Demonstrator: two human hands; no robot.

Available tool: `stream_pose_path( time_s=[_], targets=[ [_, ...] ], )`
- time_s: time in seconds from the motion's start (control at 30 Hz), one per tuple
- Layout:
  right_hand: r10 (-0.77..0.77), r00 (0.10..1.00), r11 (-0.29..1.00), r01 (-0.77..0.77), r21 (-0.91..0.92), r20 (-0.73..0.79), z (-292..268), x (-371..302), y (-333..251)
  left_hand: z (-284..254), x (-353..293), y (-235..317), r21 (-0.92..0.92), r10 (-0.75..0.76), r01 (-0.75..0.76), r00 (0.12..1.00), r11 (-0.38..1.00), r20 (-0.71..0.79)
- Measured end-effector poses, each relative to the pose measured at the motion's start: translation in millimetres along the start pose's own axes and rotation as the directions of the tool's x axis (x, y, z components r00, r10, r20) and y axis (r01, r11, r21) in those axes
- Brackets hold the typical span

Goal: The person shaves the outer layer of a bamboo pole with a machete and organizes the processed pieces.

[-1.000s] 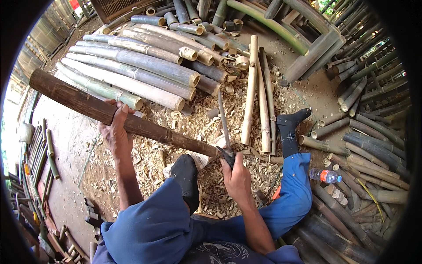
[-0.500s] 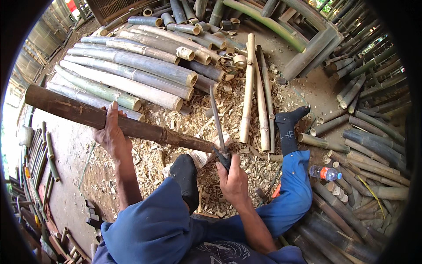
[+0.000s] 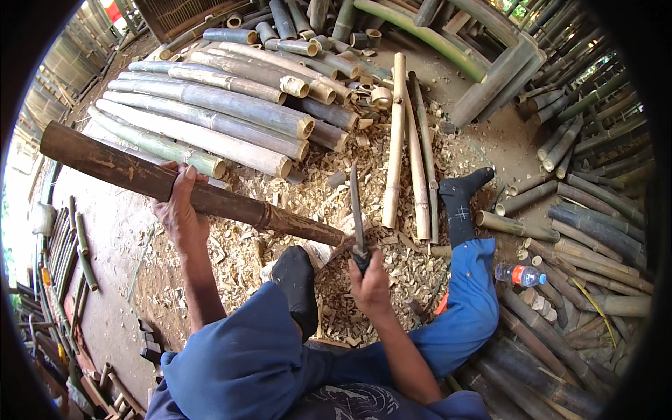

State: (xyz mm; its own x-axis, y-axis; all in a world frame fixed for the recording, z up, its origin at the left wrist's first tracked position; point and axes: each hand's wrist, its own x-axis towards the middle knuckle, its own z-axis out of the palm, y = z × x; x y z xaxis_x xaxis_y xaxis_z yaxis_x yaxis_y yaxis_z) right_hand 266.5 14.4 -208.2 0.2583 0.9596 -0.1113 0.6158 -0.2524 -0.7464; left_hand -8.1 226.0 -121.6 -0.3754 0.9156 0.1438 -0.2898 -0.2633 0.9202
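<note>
My left hand [image 3: 179, 208] grips a long dark brown bamboo pole [image 3: 112, 162] that slants from upper left down to its cut end near my knees. My right hand [image 3: 369, 281] is closed on the handle of a long knife [image 3: 355, 203], whose blade points up and away beside the pole's lower end. A pale block [image 3: 323, 250] sits under the pole's end. My legs in blue trousers and dark socks stretch out on either side of it, over a bed of wood shavings [image 3: 392, 252].
A stack of thick grey-green bamboo poles [image 3: 217, 115] lies ahead on the left. Split pale bamboo strips [image 3: 399, 140] lie ahead. More bamboo is heaped on the right [image 3: 595, 210]. A plastic water bottle [image 3: 519, 274] lies by my right leg. Thin sticks [image 3: 73, 245] lie at left.
The knife blade has swung from leaning left to nearly upright, and my right hand has lifted slightly. The pole's far end has shifted a little.
</note>
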Motion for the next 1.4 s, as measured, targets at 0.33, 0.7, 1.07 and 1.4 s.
stream_pose_path(
  time_s=[0.33, 0.7, 1.07, 1.4],
  targets=[
    [0.019, 0.999, 0.999, -0.017, 0.044, -0.039, -25.5, 0.0, -31.6, -6.6, -2.7, -7.2, -0.128, -0.081, 0.091, 0.993, 0.988, 0.081],
    [0.072, 0.997, 0.996, -0.074, -0.059, -0.032, -15.6, -0.7, 1.4, -24.0, 5.3, -2.7, -0.19, -0.064, 0.161, 0.899, 0.968, 0.434],
    [0.139, 0.986, 0.99, -0.139, -0.006, 0.09, -15.2, -1.2, 12.2, -36.7, 5.4, 8.1, -0.16, -0.059, 0.178, 0.826, 0.971, 0.561],
    [0.204, 0.979, 0.958, -0.202, 0.205, 0.012, 0.4, -25.5, 43.9, 19.9, -9.9, 20.5, -0.119, 0.045, -0.024, 0.984, 0.993, 0.175]
  ],
)
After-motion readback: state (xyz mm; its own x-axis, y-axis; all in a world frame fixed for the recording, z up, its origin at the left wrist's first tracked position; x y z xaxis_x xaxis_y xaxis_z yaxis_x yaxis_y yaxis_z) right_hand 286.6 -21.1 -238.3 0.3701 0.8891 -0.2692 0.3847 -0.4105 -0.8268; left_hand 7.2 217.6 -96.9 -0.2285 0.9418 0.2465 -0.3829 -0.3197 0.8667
